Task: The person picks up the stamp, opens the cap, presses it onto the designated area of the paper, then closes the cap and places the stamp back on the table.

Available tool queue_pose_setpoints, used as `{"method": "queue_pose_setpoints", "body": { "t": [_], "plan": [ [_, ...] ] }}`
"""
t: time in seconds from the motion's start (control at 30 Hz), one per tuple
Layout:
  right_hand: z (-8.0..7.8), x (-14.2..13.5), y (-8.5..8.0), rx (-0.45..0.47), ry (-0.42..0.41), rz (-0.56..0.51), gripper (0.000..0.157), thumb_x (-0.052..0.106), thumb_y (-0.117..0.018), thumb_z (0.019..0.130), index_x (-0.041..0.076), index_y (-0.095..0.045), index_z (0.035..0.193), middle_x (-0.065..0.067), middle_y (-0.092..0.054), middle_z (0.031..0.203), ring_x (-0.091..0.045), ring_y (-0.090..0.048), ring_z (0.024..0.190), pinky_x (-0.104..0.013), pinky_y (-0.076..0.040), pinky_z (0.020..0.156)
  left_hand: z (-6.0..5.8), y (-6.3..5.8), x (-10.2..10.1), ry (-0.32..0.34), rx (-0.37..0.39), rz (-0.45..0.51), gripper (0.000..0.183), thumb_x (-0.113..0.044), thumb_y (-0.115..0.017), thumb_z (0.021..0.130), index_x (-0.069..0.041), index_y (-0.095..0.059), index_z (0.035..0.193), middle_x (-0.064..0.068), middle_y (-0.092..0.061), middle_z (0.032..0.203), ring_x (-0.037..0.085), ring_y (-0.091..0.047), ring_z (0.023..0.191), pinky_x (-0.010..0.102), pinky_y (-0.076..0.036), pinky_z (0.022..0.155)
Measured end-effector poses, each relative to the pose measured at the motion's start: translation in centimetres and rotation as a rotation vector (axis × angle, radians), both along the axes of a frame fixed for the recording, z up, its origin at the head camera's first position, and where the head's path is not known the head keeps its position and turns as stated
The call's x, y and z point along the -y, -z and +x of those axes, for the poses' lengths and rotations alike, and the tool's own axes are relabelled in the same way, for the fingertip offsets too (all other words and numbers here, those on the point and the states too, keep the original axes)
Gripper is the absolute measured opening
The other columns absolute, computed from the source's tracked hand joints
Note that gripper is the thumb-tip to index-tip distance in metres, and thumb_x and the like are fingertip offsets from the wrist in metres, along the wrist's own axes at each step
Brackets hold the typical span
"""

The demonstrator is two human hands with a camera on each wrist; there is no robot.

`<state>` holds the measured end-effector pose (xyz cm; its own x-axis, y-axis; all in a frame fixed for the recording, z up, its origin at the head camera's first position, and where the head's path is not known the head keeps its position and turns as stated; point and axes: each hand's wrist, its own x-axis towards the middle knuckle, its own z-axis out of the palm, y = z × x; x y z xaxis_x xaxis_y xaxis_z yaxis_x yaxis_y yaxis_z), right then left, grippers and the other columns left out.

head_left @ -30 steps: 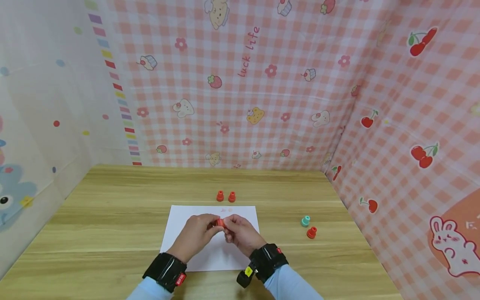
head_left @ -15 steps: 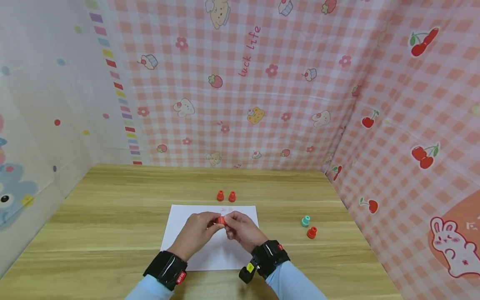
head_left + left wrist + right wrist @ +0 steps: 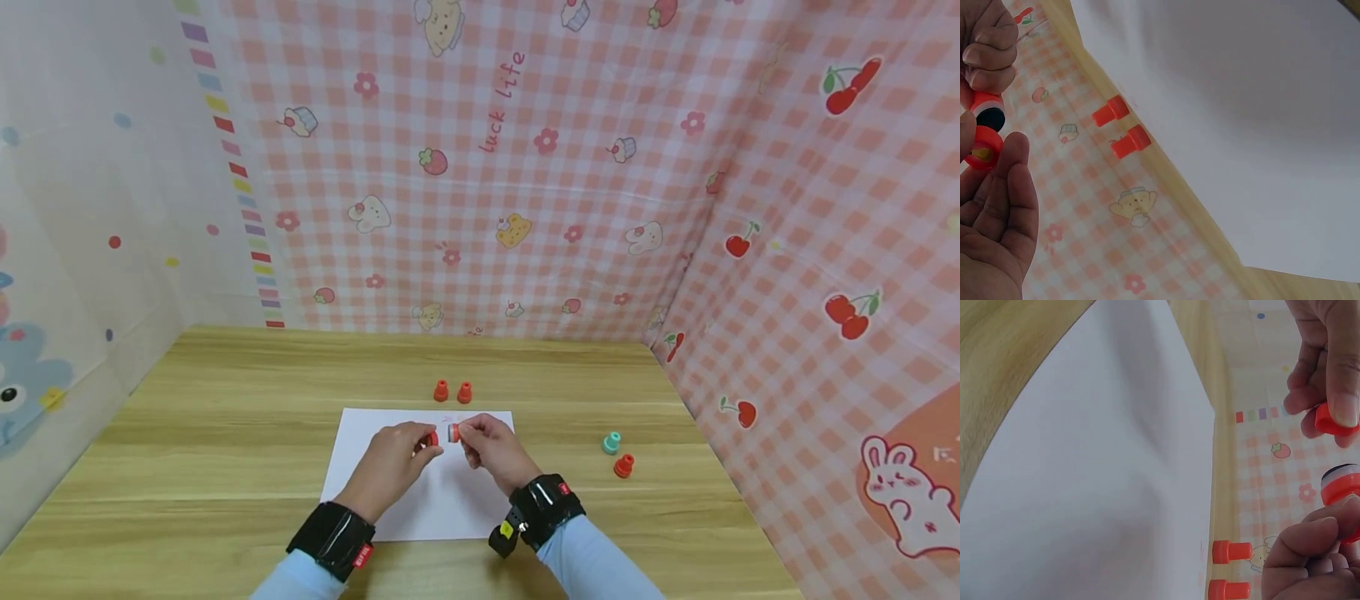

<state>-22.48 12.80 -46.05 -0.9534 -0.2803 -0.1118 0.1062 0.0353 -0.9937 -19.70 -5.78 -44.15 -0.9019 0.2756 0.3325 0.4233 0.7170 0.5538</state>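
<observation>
Above the white paper [image 3: 431, 508], my left hand [image 3: 386, 471] pinches a small red cap [image 3: 432, 439] between thumb and fingers. My right hand [image 3: 498, 452] holds a red stamp [image 3: 453, 432] by its handle. A narrow gap separates cap and stamp in the head view. In the right wrist view, the stamp [image 3: 1341, 485] shows a pale band and a dark face turned toward the cap [image 3: 1334, 421]. The cap's hollow inside [image 3: 984, 150] shows yellowish in the left wrist view. Faint reddish marks [image 3: 453, 418] lie near the paper's far edge; their shape is too small to tell.
Two red stamps [image 3: 441, 391] [image 3: 465, 392] stand just behind the paper. To the right, a teal stamp [image 3: 611, 443] and another red stamp [image 3: 623, 466] stand on the wooden table [image 3: 187, 450]. Patterned cloth [image 3: 465, 250] walls the back and sides.
Earlier, cap and stamp were together between both hands. My right hand has moved slightly right and away with the stamp, pulling it apart from the cap. The left hand stays nearly still.
</observation>
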Motion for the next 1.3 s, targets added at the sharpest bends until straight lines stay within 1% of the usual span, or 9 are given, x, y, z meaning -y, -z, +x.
{"method": "queue_pose_setpoints", "body": {
  "t": [0.17,0.33,0.4,0.57,0.7,0.87,1.0,1.2,1.3],
  "plan": [
    [-0.7,-0.6,-0.1,-0.026,0.010,0.040,0.015,0.013,-0.052,0.104,-0.002,-0.057,0.104,-0.003,-0.051,0.077,-0.014,-0.045,0.064,-0.025,-0.040,0.060,0.1,0.0,0.1,0.000,-0.001,0.002,0.013,-0.014,-0.079,0.085,-0.007,-0.071,0.093,-0.004,-0.061,0.077,0.009,-0.053,0.069,0.027,-0.046,0.063],
    [-1.6,-1.3,-0.6,-0.052,0.053,0.122,0.016,0.014,-0.053,0.103,-0.002,-0.056,0.104,-0.002,-0.048,0.075,-0.014,-0.046,0.064,-0.026,-0.039,0.060,0.1,0.1,0.2,-0.005,-0.007,0.002,0.011,-0.014,-0.079,0.085,-0.009,-0.071,0.090,-0.005,-0.063,0.078,0.009,-0.055,0.071,0.028,-0.047,0.064],
    [-2.1,-1.5,-0.7,-0.067,0.077,0.157,0.017,0.014,-0.054,0.103,-0.003,-0.057,0.104,-0.001,-0.048,0.075,-0.014,-0.045,0.063,-0.025,-0.039,0.059,0.1,0.2,0.2,-0.008,-0.008,0.001,0.013,-0.014,-0.079,0.085,-0.008,-0.071,0.093,-0.004,-0.063,0.079,0.010,-0.056,0.072,0.029,-0.048,0.065],
    [-3.2,-2.2,-0.8,-0.082,0.130,0.278,0.016,0.015,-0.055,0.102,-0.001,-0.058,0.104,-0.002,-0.049,0.078,-0.015,-0.046,0.062,-0.025,-0.039,0.057,0.1,0.4,0.3,-0.008,-0.002,0.003,0.015,-0.015,-0.079,0.085,-0.007,-0.072,0.096,-0.004,-0.064,0.079,0.010,-0.057,0.073,0.029,-0.049,0.066],
    [-3.9,-2.6,-1.0,-0.094,0.152,0.424,0.017,0.019,-0.057,0.102,0.002,-0.060,0.105,-0.004,-0.052,0.084,-0.018,-0.049,0.067,-0.028,-0.039,0.060,0.0,0.5,0.4,0.001,0.000,0.005,0.014,-0.015,-0.078,0.086,-0.007,-0.071,0.095,-0.004,-0.064,0.080,0.010,-0.057,0.074,0.030,-0.048,0.067],
    [-4.8,-2.9,-1.1,-0.204,0.137,0.649,0.016,0.021,-0.058,0.101,0.005,-0.061,0.103,-0.005,-0.057,0.088,-0.020,-0.050,0.076,-0.031,-0.039,0.065,0.1,0.6,0.4,-0.005,0.020,-0.001,0.023,-0.017,-0.079,0.085,-0.005,-0.072,0.103,-0.004,-0.065,0.082,0.010,-0.057,0.075,0.029,-0.049,0.067],
    [-5.6,-2.9,-0.9,-0.312,0.113,0.787,0.013,0.018,-0.060,0.100,0.005,-0.061,0.102,-0.004,-0.058,0.086,-0.019,-0.050,0.074,-0.031,-0.040,0.064,0.2,0.6,0.5,-0.008,0.024,-0.001,0.026,-0.017,-0.080,0.084,-0.005,-0.072,0.105,-0.004,-0.065,0.082,0.011,-0.057,0.075,0.028,-0.049,0.067],
    [-6.8,-2.7,-0.2,-0.501,0.025,0.998,0.013,0.017,-0.065,0.097,0.004,-0.061,0.100,-0.002,-0.061,0.081,-0.016,-0.052,0.070,-0.031,-0.045,0.065,0.3,0.7,0.7,-0.002,0.014,0.003,0.025,-0.016,-0.080,0.084,-0.004,-0.072,0.104,-0.004,-0.065,0.081,0.013,-0.058,0.074,0.029,-0.049,0.067],
    [-7.3,-2.4,0.2,-0.569,-0.021,1.085,0.013,0.017,-0.067,0.096,0.005,-0.061,0.097,-0.001,-0.060,0.078,-0.015,-0.053,0.069,-0.031,-0.047,0.066,0.3,0.8,0.7,0.003,0.014,0.000,0.025,-0.016,-0.080,0.084,-0.004,-0.071,0.104,-0.004,-0.064,0.081,0.012,-0.057,0.074,0.028,-0.049,0.066]
  ]
}}
